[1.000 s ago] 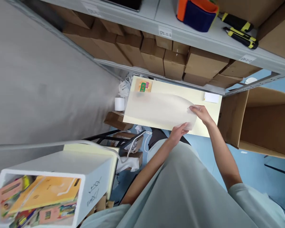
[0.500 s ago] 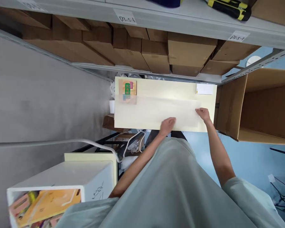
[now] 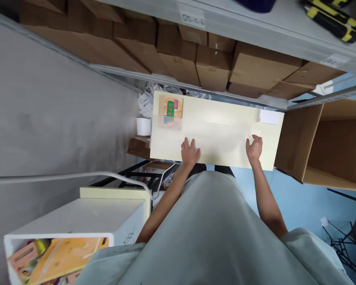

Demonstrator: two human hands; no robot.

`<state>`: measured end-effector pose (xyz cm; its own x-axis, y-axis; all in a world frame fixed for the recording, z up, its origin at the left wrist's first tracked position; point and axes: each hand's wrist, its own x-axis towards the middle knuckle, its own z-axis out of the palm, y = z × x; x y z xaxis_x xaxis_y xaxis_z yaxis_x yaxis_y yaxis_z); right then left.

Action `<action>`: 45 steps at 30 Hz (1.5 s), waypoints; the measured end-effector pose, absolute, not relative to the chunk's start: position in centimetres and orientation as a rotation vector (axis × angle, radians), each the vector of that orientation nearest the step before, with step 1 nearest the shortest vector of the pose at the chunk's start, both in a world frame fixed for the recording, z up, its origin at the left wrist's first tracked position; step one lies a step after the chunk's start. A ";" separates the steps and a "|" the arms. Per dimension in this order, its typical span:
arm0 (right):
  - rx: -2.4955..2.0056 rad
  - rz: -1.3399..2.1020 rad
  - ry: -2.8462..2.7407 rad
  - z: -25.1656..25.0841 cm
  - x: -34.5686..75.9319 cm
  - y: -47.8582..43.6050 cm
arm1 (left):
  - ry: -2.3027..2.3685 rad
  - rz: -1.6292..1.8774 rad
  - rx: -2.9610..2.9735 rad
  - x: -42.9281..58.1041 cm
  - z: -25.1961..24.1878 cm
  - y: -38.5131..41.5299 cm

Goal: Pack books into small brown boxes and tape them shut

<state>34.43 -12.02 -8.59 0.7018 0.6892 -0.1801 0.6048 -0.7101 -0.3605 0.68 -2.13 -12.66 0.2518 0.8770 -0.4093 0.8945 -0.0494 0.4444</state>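
A translucent, film-like sheet (image 3: 216, 138) lies across the pale yellow tabletop (image 3: 216, 105). Its left end partly covers a flat orange square item (image 3: 170, 111) with green, pink and blue patches; its exact kind cannot be made out. My left hand (image 3: 190, 152) rests on the front left of the sheet, fingers spread. Near the sheet's right end is my right hand (image 3: 254, 149), thumb and fingers apart and slightly curled, with nothing visible between them. A small white stack, perhaps labels or cards (image 3: 268, 116), lies at the far right corner.
Above the table's back edge runs a shelf with brown cartons (image 3: 213, 59); screwdriver-like tools (image 3: 332, 19) lie on the shelf above. A large open carton (image 3: 302, 138) stands at the right. At lower left is a white bin (image 3: 77, 217) of packets, with a white cable (image 3: 106, 173) behind.
My left hand has moved left along the sheet and its fingers have spread. My right hand has opened from a pinch near the sheet's right end. The view has turned slightly.
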 end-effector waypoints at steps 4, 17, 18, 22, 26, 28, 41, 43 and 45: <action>-2.391 0.780 -1.245 -8.1 25.7 -5.9 | 1.576 0.020 1.821 0.0 -12.4 -1.1; -2.478 1.155 -1.038 -12.5 4.4 9.1 | 1.605 0.355 1.576 -11.1 -13.1 14.5; -2.475 1.114 -1.037 -12.9 4.1 8.9 | 1.633 0.343 1.581 -11.2 -13.2 16.1; -2.410 1.049 -1.059 -13.8 3.9 8.5 | 1.694 0.183 1.548 -10.2 -13.7 21.4; -2.459 1.132 -0.990 -14.2 4.0 9.1 | 1.706 0.095 1.535 -8.7 -13.9 24.3; -2.481 1.147 -0.980 -14.3 4.0 9.3 | 1.693 0.074 1.481 -8.2 -14.1 25.3; -2.313 1.206 -0.977 -13.3 5.3 5.8 | 1.206 0.574 1.749 -3.3 -9.4 25.5; -2.285 1.187 -0.999 -12.9 7.9 3.0 | 1.201 0.659 1.763 -1.6 -7.3 23.7; -2.308 1.133 -0.973 -12.5 11.9 -0.8 | 1.194 0.698 1.653 0.6 -5.7 20.9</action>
<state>11.91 -0.81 -12.48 0.4319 0.7295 -0.5303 0.4139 -0.6827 -0.6021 0.63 20.88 -5.68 0.3611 0.9294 -0.0769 0.3894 -0.0753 0.9180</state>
